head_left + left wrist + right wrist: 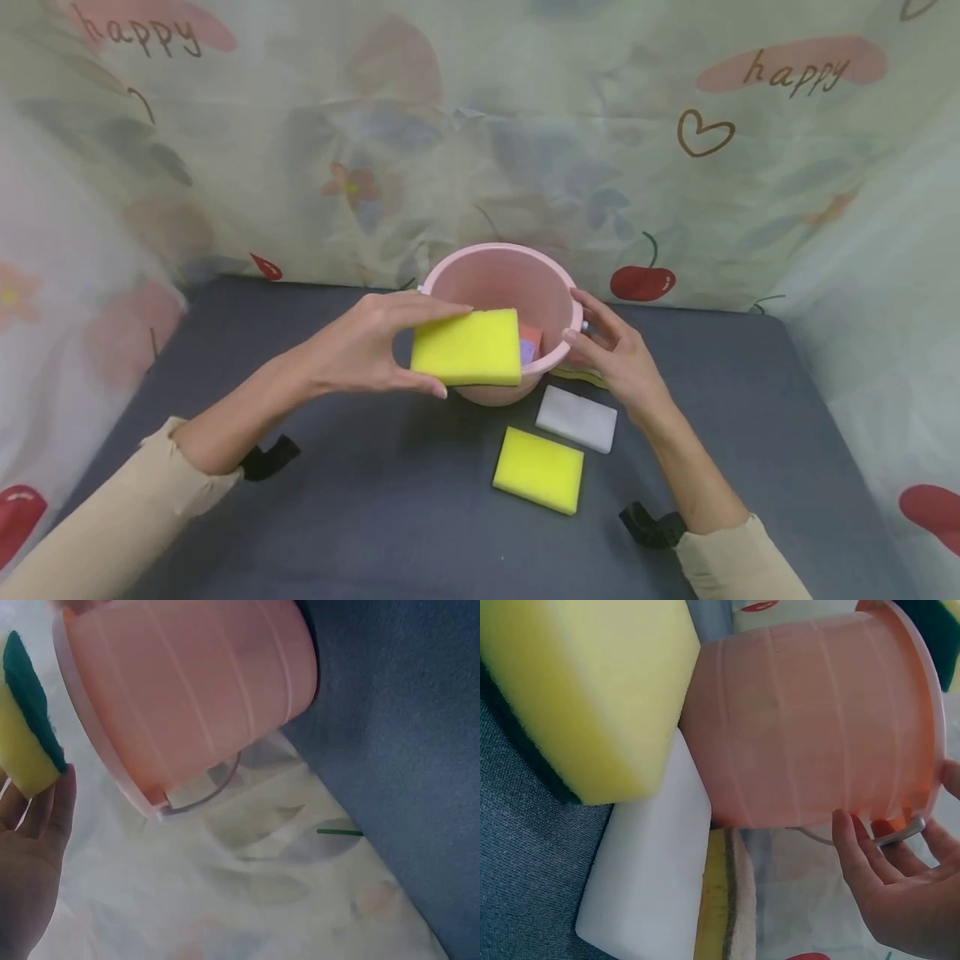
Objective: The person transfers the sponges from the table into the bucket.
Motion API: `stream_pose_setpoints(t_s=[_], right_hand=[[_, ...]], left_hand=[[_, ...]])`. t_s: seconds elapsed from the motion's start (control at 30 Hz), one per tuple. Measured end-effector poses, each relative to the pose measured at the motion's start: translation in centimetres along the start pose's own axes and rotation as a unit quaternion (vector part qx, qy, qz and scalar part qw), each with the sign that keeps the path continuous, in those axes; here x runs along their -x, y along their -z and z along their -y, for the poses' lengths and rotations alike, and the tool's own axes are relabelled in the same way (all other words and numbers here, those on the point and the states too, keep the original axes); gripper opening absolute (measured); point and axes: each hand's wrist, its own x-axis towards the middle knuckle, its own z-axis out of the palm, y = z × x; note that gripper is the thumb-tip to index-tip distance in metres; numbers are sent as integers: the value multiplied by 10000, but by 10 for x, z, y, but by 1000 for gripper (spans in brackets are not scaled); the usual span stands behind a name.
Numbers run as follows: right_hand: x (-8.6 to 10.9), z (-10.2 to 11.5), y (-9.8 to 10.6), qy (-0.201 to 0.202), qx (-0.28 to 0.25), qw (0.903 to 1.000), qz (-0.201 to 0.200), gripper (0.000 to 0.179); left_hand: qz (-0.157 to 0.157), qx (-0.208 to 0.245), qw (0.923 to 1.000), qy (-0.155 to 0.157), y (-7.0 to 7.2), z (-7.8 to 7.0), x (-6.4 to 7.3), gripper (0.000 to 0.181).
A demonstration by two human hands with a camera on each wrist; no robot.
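Note:
My left hand [367,346] pinches a yellow sponge [467,350] between thumb and fingers, over the near rim of a pink bucket [495,279]. A green scouring layer [34,697] shows on the sponge's underside in the left wrist view. On the bucket's right side, my right hand [624,362] holds the rim by the handle's end. Inside the bucket lie an orange-red piece [531,335] and a purple piece [527,352], partly hidden by the held sponge.
Before the bucket, a white block-shaped sponge [576,419] and another yellow sponge [538,471] lie on the dark table [360,500]. A further yellow sponge [716,900] with a dark layer lies by the bucket's right side. A printed curtain [480,167] hangs behind.

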Motion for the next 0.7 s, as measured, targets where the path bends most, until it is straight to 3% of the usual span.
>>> stream_pose_setpoints(t_s=[0.43,0.7], right_hand=[[-1,2,1,-130,90,9999,11,64],[-1,3,1,-162,67,9998,-6,66]], left_hand=[[440,-245,9982,321,5,22,-37,69],[627,-416,9946,721,0,37,-60,73]])
